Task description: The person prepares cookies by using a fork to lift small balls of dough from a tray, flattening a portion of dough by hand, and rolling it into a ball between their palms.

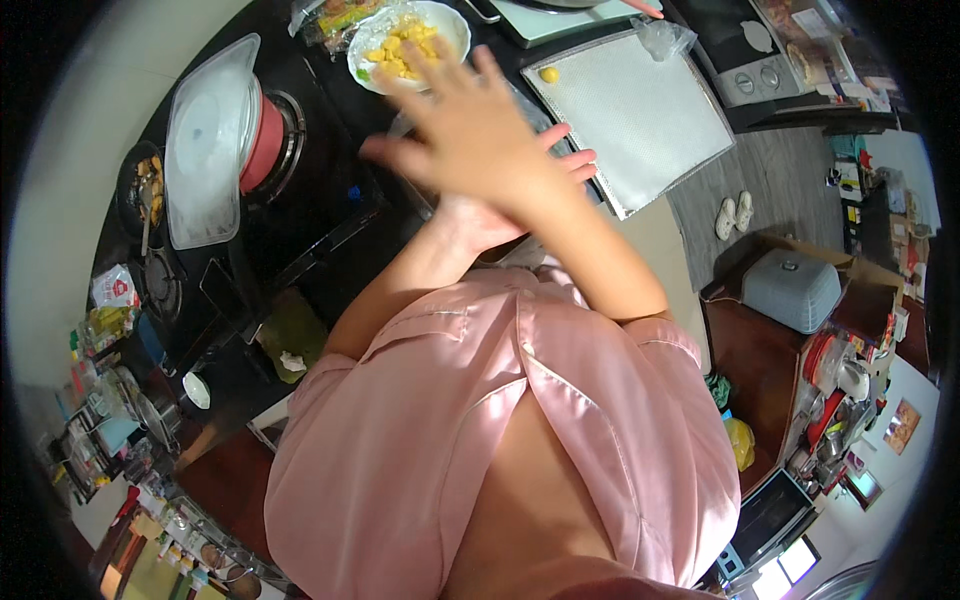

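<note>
My right hand (462,140) is open, its fingers spread and slightly blurred. It crosses over my left hand (482,222), which is partly hidden underneath. The left hand's fingertips stick out to the right, stretched and apart. Just beyond the right fingers stands a white bowl (455,25) with scalloped edges, holding yellow dough-like pieces (385,58). To the right lies a flat tray (640,120) with a white textured surface. One small yellow ball (549,75) rests near its far left corner. I see nothing held in either hand.
On the left, a red pot (262,145) sits on a burner, with a translucent rectangular lid (205,150) against it. Farther left is a dark pan (128,190) with food and a utensil. A crumpled plastic bag (665,40) lies at the tray's far edge.
</note>
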{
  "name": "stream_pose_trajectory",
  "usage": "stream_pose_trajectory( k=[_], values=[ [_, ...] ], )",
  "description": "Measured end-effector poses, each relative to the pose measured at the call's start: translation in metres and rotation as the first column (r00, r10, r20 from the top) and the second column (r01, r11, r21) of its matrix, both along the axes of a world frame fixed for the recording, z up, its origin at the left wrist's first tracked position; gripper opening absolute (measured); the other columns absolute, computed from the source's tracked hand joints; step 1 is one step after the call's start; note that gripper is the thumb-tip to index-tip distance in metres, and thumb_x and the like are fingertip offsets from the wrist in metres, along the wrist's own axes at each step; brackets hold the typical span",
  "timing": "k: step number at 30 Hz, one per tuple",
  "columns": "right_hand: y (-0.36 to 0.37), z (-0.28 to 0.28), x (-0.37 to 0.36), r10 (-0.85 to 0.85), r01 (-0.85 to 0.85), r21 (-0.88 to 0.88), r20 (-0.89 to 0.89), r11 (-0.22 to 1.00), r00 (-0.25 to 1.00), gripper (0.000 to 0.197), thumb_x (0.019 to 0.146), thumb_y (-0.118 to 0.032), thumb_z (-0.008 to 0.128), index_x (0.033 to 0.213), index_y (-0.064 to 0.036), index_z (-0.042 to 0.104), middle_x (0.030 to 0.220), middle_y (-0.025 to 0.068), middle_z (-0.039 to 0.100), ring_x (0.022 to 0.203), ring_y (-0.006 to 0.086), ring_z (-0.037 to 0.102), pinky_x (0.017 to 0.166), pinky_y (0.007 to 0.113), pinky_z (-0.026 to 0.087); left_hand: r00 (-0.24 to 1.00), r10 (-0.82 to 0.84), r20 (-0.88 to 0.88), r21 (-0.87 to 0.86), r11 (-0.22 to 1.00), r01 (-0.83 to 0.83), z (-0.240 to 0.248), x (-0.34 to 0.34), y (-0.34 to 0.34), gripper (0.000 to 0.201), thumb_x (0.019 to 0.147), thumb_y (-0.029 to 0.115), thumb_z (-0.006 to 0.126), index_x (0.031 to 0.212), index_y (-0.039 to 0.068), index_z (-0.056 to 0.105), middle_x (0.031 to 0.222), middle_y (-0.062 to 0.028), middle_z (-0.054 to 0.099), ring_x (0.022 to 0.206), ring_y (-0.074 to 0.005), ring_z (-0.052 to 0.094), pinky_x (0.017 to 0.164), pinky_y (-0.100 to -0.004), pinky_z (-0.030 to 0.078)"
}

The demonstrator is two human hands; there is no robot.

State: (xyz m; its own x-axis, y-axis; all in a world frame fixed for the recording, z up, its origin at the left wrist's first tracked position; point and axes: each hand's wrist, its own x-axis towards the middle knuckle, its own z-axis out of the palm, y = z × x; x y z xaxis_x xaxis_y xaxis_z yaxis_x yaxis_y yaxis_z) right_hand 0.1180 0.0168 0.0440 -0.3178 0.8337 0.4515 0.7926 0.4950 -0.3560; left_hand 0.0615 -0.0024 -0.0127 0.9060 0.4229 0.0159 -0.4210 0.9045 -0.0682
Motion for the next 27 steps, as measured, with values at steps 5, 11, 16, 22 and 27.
stream_pose_trajectory(
  k=[5, 11, 16, 22, 27],
  values=[
    [-0.033, 0.004, 0.008, 0.011, -0.008, -0.064, 0.045, 0.998, 0.999, 0.071, 0.082, -0.06, 0.057, 0.136, -0.0147, 0.05, 0.141, 0.0237, 0.042, 0.136, 0.0442, 0.032, 0.109, 0.063, 0.017, 0.913, 0.374, -0.163, 0.334, 0.892, -0.306, 0.011, -0.025, 0.023, 0.086, 0.091, 0.068, 0.031, 0.15, 0.008, 0.016, 0.153, -0.0264, 0.015, 0.143, -0.042, 0.013, 0.117, -0.0502, 0.012],
    [0.008, -0.01, 0.025, -0.174, 0.175, -0.063, 0.024, 0.983, 0.984, 0.073, 0.08, -0.06, 0.058, 0.135, -0.0134, 0.05, 0.142, 0.0218, 0.041, 0.134, 0.0432, 0.034, 0.108, 0.062, 0.016, 0.955, 0.098, 0.28, -0.073, 0.994, -0.081, 0.023, -0.004, 0.016, 0.083, 0.092, 0.063, 0.032, 0.147, 0.001, 0.022, 0.15, -0.0272, 0.024, 0.14, -0.0438, 0.023, 0.116, -0.0522, 0.018],
    [-0.034, 0.015, -0.018, 0.143, -0.145, -0.033, -0.038, 0.989, 0.989, 0.071, 0.079, -0.054, 0.062, 0.135, -0.0128, 0.05, 0.142, 0.0187, 0.042, 0.135, 0.041, 0.033, 0.108, 0.062, 0.019, 0.898, 0.268, -0.348, 0.362, 0.922, -0.136, 0.024, -0.01, 0.007, 0.081, 0.093, 0.064, 0.025, 0.15, 0.007, 0.017, 0.154, -0.0238, 0.016, 0.142, -0.0395, 0.018, 0.117, -0.0492, 0.013],
    [-0.015, -0.003, 0.015, -0.078, 0.091, -0.13, 0.102, 0.987, 0.992, 0.065, 0.08, -0.049, 0.064, 0.135, -0.0168, 0.051, 0.142, 0.019, 0.042, 0.137, 0.0392, 0.032, 0.108, 0.061, 0.02, 0.975, 0.209, 0.07, -0.129, 0.971, -0.199, -0.005, -0.028, 0.023, 0.086, 0.088, 0.072, 0.029, 0.149, 0.013, 0.022, 0.153, -0.0191, 0.023, 0.141, -0.0382, 0.021, 0.115, -0.0525, 0.017],
    [0.0, 0.007, -0.001, 0.029, -0.035, -0.062, -0.09, 0.997, 0.996, 0.062, 0.084, -0.05, 0.059, 0.134, -0.014, 0.052, 0.141, 0.0204, 0.044, 0.133, 0.042, 0.036, 0.11, 0.056, 0.021, 0.988, 0.067, -0.138, 0.006, 0.998, -0.067, 0.007, -0.002, 0.001, 0.084, 0.093, 0.066, 0.026, 0.15, 0.006, 0.016, 0.152, -0.0299, 0.014, 0.143, -0.0407, 0.016, 0.117, -0.0509, 0.011]
  ],
)
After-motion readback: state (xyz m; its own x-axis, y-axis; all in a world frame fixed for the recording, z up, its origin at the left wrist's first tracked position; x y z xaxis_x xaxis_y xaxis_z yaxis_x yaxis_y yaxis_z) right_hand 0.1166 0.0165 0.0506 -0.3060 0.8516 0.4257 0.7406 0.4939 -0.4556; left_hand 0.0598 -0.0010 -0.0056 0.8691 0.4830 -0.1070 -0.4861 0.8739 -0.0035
